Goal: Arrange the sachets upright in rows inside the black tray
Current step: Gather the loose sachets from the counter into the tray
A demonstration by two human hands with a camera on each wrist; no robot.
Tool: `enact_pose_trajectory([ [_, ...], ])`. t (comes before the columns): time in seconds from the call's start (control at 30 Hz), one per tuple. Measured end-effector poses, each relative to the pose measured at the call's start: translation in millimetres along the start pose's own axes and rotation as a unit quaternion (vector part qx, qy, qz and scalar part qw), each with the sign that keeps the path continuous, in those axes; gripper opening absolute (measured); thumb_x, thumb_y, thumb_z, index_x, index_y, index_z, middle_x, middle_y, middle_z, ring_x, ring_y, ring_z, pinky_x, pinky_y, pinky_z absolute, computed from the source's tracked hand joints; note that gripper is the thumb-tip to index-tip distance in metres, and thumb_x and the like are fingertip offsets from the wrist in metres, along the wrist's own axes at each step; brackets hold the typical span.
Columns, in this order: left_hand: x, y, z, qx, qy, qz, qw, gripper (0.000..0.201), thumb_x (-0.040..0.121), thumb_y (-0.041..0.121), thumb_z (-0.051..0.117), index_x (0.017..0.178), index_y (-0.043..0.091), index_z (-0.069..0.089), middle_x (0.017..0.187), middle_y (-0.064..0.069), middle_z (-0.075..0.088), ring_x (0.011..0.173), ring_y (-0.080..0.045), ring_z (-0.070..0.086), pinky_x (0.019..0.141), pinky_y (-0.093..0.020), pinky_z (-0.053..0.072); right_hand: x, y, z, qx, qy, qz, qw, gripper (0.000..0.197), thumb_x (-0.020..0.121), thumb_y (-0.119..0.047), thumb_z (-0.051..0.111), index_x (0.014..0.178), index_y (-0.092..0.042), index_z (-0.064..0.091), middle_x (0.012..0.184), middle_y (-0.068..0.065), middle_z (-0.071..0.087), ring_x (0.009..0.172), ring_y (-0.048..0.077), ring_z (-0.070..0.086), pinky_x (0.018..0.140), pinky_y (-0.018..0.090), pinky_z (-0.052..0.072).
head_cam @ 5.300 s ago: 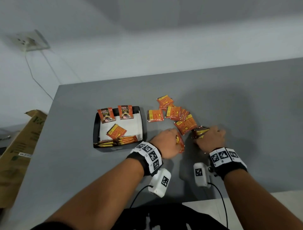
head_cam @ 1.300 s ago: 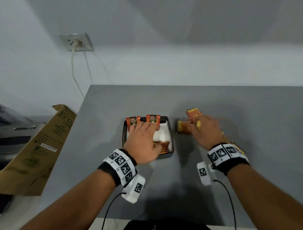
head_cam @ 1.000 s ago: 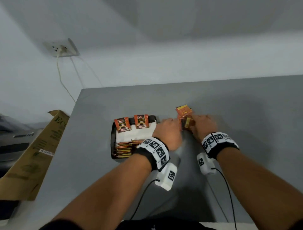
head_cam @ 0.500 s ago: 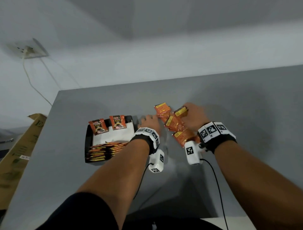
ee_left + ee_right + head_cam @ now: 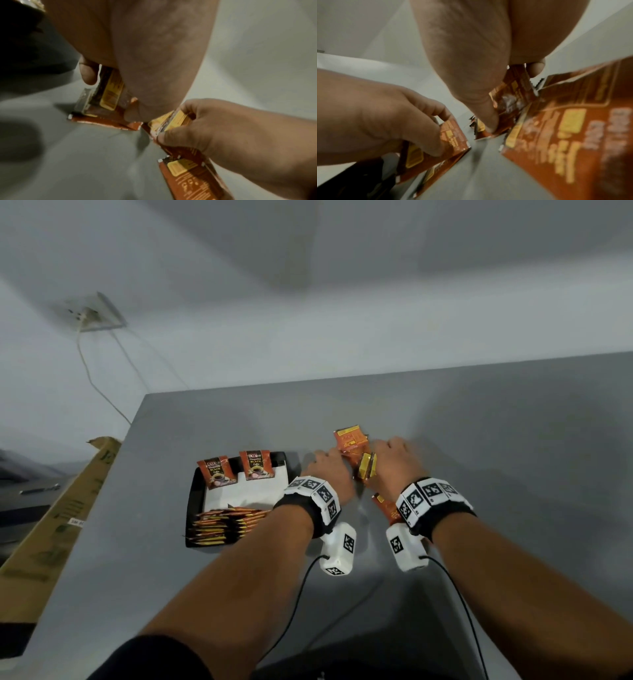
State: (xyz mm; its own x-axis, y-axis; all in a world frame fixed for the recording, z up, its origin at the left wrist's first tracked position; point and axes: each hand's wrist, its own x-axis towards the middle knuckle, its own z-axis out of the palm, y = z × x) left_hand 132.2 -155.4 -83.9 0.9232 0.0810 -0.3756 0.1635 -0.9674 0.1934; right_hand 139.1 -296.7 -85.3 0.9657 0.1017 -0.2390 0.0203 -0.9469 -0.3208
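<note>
The black tray (image 5: pixel 194 501) sits left of my hands, with two sachets (image 5: pixel 236 472) leaning upright at its back and a row of sachets (image 5: pixel 222 522) packed on edge at its front. Right of the tray, my left hand (image 5: pixel 330 470) pinches a few orange sachets (image 5: pixel 109 92) between thumb and fingers. Beside it, my right hand (image 5: pixel 394 460) grips a small stack of sachets (image 5: pixel 367 469), thumb pressed on them in the right wrist view. Loose sachets (image 5: pixel 349 438) lie just beyond the fingers, and one more sachet (image 5: pixel 385 506) lies under my right wrist.
The grey table (image 5: pixel 513 474) runs wide to the right and towards me. A cardboard box (image 5: pixel 51 525) stands off its left edge. A wall socket with a cable (image 5: pixel 92 316) is on the white wall behind.
My left hand has left the tray and come to the pile on its right. Both hands now hold sachets close together, and the loose pile has thinned.
</note>
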Motion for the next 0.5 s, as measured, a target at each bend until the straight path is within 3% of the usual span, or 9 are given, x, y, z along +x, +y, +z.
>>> enact_pose_trajectory([
  [0.13, -4.4, 1.3, 7.3, 0.045, 0.006, -0.011, 0.999, 0.055, 0.093, 0.029, 0.059, 0.139, 0.007, 0.038, 0.134, -0.016, 0.042, 0.125, -0.035, 0.047, 0.099, -0.045, 0.044, -5.1, -0.2, -9.1, 0.014, 0.003, 0.003, 1.000, 0.038, 0.082, -0.036, 0.072, 0.107, -0.016, 0.052, 0.108, 0.007, 0.063, 0.101, 0.033, 0.056, 0.089, 0.044, 0.046],
  [0.23, -7.5, -0.1, 11.9, 0.070, 0.027, -0.013, 0.997, 0.056, 0.093, 0.026, 0.057, 0.142, 0.007, 0.036, 0.138, -0.015, 0.040, 0.130, -0.032, 0.039, 0.103, -0.047, 0.040, -2.9, 8.8, -25.2, 0.097, 0.001, 0.028, 0.995, 0.037, 0.087, -0.034, 0.070, 0.113, -0.016, 0.051, 0.105, 0.007, 0.064, 0.096, 0.031, 0.062, 0.083, 0.041, 0.052],
  [0.33, -7.5, 3.2, 13.5, 0.072, 0.023, -0.016, 0.997, 0.053, 0.093, 0.023, 0.057, 0.139, 0.007, 0.036, 0.142, -0.014, 0.042, 0.134, -0.031, 0.038, 0.104, -0.046, 0.039, 5.9, 18.1, -39.5, 0.141, -0.011, 0.056, 0.988, 0.037, 0.095, -0.030, 0.060, 0.124, -0.011, 0.047, 0.103, 0.006, 0.062, 0.089, 0.024, 0.060, 0.071, 0.032, 0.044],
  [0.5, -2.2, 4.3, 11.4, 0.080, -0.024, -0.065, 0.994, 0.069, 0.090, 0.028, 0.064, 0.143, -0.001, 0.030, 0.141, -0.019, 0.039, 0.131, -0.034, 0.042, 0.105, -0.046, 0.044, 13.0, 19.8, -44.1, 0.115, -0.031, 0.077, 0.990, 0.033, 0.098, -0.025, 0.056, 0.124, -0.007, 0.048, 0.114, 0.012, 0.060, 0.090, 0.027, 0.052, 0.074, 0.033, 0.039],
])
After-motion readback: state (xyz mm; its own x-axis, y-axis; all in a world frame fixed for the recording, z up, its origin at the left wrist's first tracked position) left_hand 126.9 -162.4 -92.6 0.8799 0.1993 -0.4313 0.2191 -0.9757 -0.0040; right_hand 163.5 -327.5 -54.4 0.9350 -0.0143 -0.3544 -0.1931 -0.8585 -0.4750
